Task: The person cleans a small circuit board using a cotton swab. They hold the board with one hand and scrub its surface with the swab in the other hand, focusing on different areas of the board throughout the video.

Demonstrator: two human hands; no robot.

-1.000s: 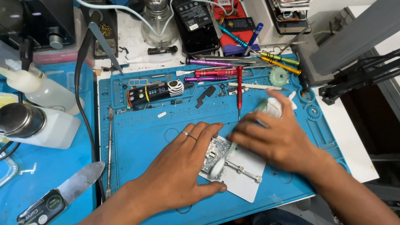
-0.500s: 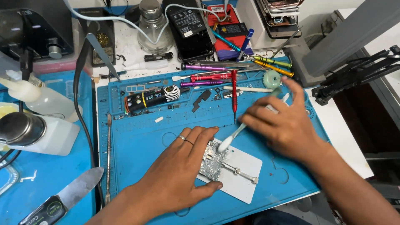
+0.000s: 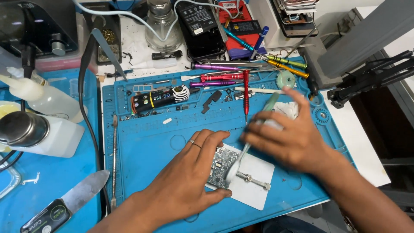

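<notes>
Small green printed circuit board (image 3: 221,167) sits lower centre of the frame, on a white rectangular holder plate (image 3: 254,183) with a spring clamp bar (image 3: 253,180), all on the blue silicone work mat (image 3: 151,142) covering the desk.

Board's long axis runs roughly top to bottom of the frame, tilted slightly so its top leans right. Its left edge is under the left hand's fingers.

Left hand (image 3: 189,181): comes in from lower left, flat and spread, fingers laid on the board's left side and lower corner, pressing it down. Ring on one finger.

Right hand (image 3: 289,140): comes in from lower right, fingers curled round a pale green-handled brush (image 3: 248,142). Hand is motion-blurred. Brush long axis runs diagonally, handle end up-right near the mat's upper right, head end down-left, touching the board's right edge beside the clamp.

Around: red screwdriver (image 3: 246,97) lies vertically just above the right hand's fingers; row of coloured screwdrivers (image 3: 224,73) across the top of the mat; steel-bladed pry knife (image 3: 64,203) lower left; white squeeze bottle (image 3: 43,97) at left edge.
</notes>
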